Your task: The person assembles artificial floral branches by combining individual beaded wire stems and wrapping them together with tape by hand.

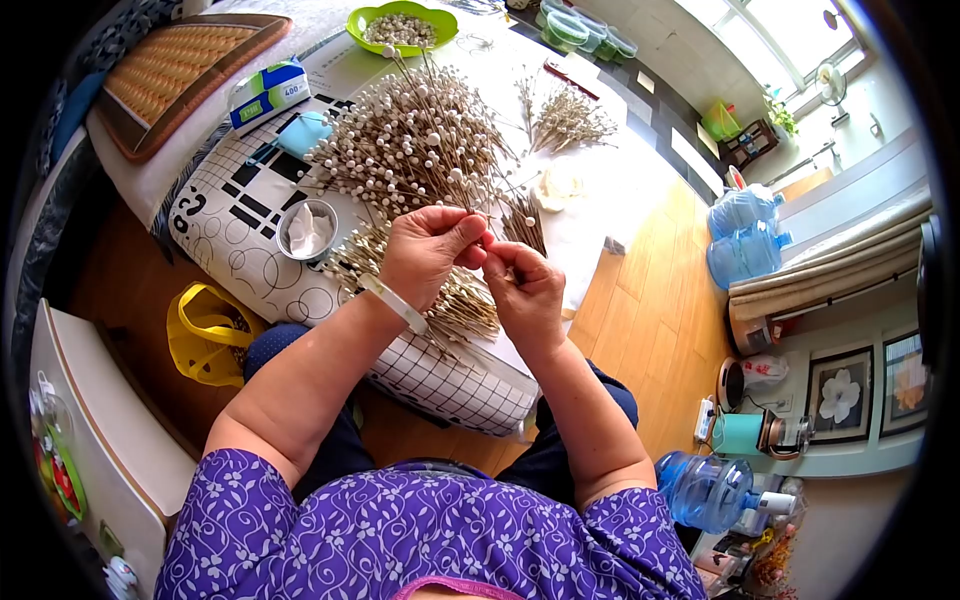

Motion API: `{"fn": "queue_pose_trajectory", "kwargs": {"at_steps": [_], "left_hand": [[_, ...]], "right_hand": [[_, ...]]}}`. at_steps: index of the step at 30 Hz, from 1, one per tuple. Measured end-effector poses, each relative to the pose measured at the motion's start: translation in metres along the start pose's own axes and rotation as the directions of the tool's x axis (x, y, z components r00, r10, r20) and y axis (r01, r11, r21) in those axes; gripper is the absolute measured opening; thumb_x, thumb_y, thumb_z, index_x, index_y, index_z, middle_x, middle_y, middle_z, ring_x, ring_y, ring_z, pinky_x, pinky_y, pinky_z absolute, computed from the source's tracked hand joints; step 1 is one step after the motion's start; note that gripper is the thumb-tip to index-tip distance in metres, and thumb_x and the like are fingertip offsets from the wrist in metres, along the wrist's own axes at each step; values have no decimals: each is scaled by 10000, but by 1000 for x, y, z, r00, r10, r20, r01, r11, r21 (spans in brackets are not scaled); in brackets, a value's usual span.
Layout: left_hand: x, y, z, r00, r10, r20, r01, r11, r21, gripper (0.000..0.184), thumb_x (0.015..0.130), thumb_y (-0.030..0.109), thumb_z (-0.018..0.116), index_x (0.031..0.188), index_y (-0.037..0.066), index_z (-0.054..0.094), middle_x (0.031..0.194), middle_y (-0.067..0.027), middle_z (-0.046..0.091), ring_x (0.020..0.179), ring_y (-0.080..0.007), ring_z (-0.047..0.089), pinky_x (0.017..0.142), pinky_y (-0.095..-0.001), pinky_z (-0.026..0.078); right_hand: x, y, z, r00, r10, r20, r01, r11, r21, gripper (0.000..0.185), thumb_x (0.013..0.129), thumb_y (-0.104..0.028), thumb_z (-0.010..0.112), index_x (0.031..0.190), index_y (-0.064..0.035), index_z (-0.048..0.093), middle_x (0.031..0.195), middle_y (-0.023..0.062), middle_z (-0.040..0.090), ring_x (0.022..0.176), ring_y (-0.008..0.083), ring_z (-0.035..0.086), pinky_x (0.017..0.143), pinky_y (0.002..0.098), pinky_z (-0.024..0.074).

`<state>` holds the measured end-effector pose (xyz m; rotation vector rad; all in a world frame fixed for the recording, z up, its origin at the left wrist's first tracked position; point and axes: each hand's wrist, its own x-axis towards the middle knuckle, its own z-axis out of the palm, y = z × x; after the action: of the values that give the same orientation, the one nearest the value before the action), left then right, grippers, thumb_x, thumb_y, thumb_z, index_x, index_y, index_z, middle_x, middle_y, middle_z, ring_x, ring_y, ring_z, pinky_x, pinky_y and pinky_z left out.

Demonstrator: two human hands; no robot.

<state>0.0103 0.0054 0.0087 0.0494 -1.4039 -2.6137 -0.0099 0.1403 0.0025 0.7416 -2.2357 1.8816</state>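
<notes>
My left hand (432, 255) and my right hand (527, 292) meet fingertip to fingertip above the table's near part. Both are closed in a pinch; whatever is between the fingers is too small to make out. Just beyond them spreads a big bunch of thin brown stems with white bead-like tips (415, 140). Under my wrists lies a second bundle of pale-tipped stems (460, 305). A small bunch of stems (523, 222) is right behind my right hand. Left of my left hand stands a small round tub (307, 230) with white material in it.
On the table are a green bowl of white beads (402, 28), a tissue pack (270, 95), a light blue item (303, 133), another stem bunch (570, 120) and a cream-coloured piece (560, 187). A yellow bag (207, 335) stands left of my legs. Water bottles (745, 255) stand at right.
</notes>
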Motion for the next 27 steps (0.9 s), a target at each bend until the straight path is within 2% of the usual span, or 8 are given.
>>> {"fn": "queue_pose_trajectory", "kwargs": {"at_steps": [4, 16, 19, 21, 22, 24, 27], "left_hand": [[0, 1, 0, 1000, -11, -12, 11, 1000, -12, 147, 795, 142, 623, 822, -3, 622, 715, -65, 625, 572, -85, 578, 527, -196, 487], [1, -2, -1, 1000, -7, 4, 7, 1000, -17, 142, 797, 134, 621, 826, -6, 624, 712, -65, 623, 564, -84, 570, 523, -190, 478], [1, -4, -3, 1000, -13, 18, 12, 1000, 13, 154, 804, 140, 604, 865, -1, 615, 731, -68, 626, 572, -80, 561, 531, -192, 484], [1, -5, -3, 1000, -9, 21, 8, 1000, 17, 156, 806, 141, 603, 867, -2, 615, 729, -66, 624, 573, -78, 559, 533, -191, 483], [1, -5, -3, 1000, -5, 22, 4, 1000, 22, 157, 807, 142, 602, 869, -2, 614, 728, -63, 623, 574, -77, 557, 535, -191, 483], [1, -6, -2, 1000, -7, 22, 7, 1000, 19, 157, 809, 141, 599, 872, -3, 613, 726, -60, 621, 575, -75, 555, 536, -191, 482], [1, -5, -1, 1000, -7, 20, 7, 1000, 19, 155, 813, 138, 595, 874, -4, 612, 725, -56, 618, 579, -73, 552, 539, -189, 480]], "right_hand": [[0, 2, 2, 1000, -14, -26, 15, 1000, 25, 72, 746, -14, 626, 818, -8, 618, 594, -8, 517, 511, 23, 397, 458, 179, 341], [3, -8, -3, 999, -47, -1, 46, 997, -65, 59, 728, -2, 617, 787, -1, 615, 597, 11, 525, 512, 29, 416, 464, 185, 353], [3, -9, -5, 1000, -25, 13, 26, 998, -65, 61, 721, -1, 614, 781, -4, 613, 612, 33, 543, 507, 54, 440, 465, 195, 365], [5, -10, -5, 994, -104, 34, 108, 980, -167, 64, 709, -2, 612, 771, -16, 608, 644, 71, 568, 507, 119, 499, 472, 226, 398], [5, -12, -5, 994, -104, 33, 109, 980, -167, 64, 709, -2, 612, 771, -16, 608, 644, 71, 568, 507, 119, 499, 472, 226, 398], [5, -15, -6, 982, -180, 58, 189, 943, -275, 70, 699, -3, 605, 764, -27, 599, 678, 105, 581, 535, 199, 549, 491, 266, 434], [6, -18, -6, 973, -215, 79, 229, 909, -349, 70, 697, -6, 602, 761, -32, 592, 680, 110, 584, 564, 235, 569, 505, 288, 453]]}}
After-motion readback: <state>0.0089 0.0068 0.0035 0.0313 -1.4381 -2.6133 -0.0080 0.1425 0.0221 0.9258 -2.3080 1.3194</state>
